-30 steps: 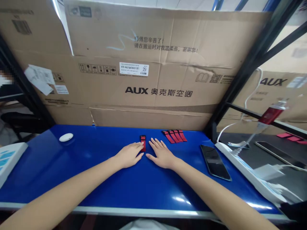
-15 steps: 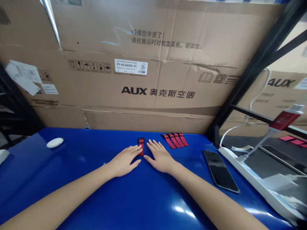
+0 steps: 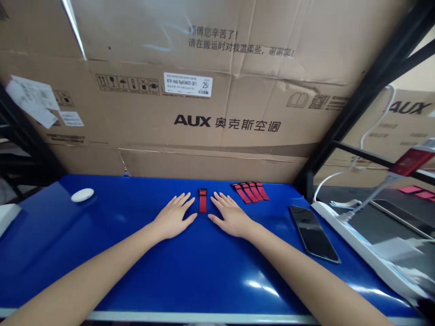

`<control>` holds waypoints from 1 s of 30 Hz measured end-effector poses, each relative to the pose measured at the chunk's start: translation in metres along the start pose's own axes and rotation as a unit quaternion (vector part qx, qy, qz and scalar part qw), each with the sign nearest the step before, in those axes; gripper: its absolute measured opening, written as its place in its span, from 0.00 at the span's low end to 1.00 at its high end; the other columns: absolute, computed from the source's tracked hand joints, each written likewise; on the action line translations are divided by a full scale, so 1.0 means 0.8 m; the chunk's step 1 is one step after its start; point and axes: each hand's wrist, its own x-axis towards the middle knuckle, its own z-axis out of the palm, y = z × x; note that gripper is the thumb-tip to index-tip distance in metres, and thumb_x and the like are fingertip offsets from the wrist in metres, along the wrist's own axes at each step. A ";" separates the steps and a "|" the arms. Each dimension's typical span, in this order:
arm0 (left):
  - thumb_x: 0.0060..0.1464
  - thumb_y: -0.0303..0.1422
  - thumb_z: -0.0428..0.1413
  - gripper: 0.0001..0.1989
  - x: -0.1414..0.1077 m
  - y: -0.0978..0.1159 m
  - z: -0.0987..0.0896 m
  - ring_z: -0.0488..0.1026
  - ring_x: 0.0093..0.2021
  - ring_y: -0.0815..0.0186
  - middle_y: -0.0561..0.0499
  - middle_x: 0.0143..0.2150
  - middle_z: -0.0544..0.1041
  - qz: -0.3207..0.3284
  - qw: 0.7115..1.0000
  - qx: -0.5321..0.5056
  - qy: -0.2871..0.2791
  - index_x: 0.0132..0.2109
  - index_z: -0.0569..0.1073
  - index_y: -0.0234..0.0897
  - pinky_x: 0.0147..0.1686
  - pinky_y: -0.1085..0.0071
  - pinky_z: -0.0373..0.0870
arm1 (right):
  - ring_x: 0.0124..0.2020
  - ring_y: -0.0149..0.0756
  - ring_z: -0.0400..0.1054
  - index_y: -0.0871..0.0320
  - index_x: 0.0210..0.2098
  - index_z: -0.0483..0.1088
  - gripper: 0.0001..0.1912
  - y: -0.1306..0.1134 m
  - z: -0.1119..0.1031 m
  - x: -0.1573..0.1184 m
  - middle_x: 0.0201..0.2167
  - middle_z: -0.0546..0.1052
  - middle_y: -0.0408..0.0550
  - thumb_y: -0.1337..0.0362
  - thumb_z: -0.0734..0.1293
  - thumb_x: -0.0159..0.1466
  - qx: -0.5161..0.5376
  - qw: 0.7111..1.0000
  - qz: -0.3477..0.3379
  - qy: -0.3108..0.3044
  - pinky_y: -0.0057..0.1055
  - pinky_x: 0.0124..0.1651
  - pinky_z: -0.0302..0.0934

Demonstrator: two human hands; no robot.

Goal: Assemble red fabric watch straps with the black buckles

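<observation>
A red strap with a black buckle end (image 3: pixel 203 202) lies flat on the blue tabletop (image 3: pixel 190 271), between my two hands. My left hand (image 3: pixel 173 216) rests palm down to its left, fingers spread, not touching it. To the strap's right, my right hand (image 3: pixel 231 215) also lies flat with its fingers apart, holding nothing. Several similar red straps (image 3: pixel 250 192) lie side by side, slightly fanned, beyond my right hand near the back edge.
A dark phone (image 3: pixel 314 233) lies to the right, beside a white power strip (image 3: pixel 360 249) with cables. At the left is a white oval object (image 3: pixel 82 195). A large cardboard box (image 3: pixel 152 131) stands behind the table, with a black metal frame (image 3: pixel 367 86) at right.
My left hand has moved left off the red strap, which now shows whole. My right hand has stayed flat beside it. The view has tilted down a little, bringing the table's front edge into sight.
</observation>
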 end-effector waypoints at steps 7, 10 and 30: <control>0.62 0.54 0.42 0.34 0.001 0.001 0.000 0.47 0.71 0.51 0.45 0.71 0.52 0.006 1.000 0.000 0.005 0.69 0.57 0.42 0.67 0.50 0.45 | 0.72 0.48 0.36 0.60 0.69 0.50 0.40 0.001 0.000 0.001 0.71 0.47 0.54 0.41 0.52 0.67 0.003 1.000 -0.010 0.006 0.47 0.71 0.34; 0.62 0.53 0.43 0.33 0.001 0.000 0.002 0.48 0.71 0.51 0.45 0.71 0.53 0.012 1.000 -0.008 0.016 0.68 0.59 0.42 0.67 0.50 0.46 | 0.72 0.49 0.37 0.60 0.69 0.50 0.40 0.000 -0.002 0.000 0.71 0.46 0.54 0.41 0.53 0.67 0.007 1.000 -0.005 0.000 0.47 0.71 0.35; 0.63 0.48 0.46 0.27 -0.001 0.013 -0.005 0.53 0.69 0.49 0.46 0.69 0.59 0.086 0.996 -0.031 0.010 0.65 0.63 0.47 0.65 0.49 0.52 | 0.61 0.49 0.60 0.59 0.48 0.72 0.17 0.000 0.001 0.004 0.58 0.69 0.59 0.55 0.64 0.65 0.075 0.991 -0.047 0.101 0.48 0.62 0.53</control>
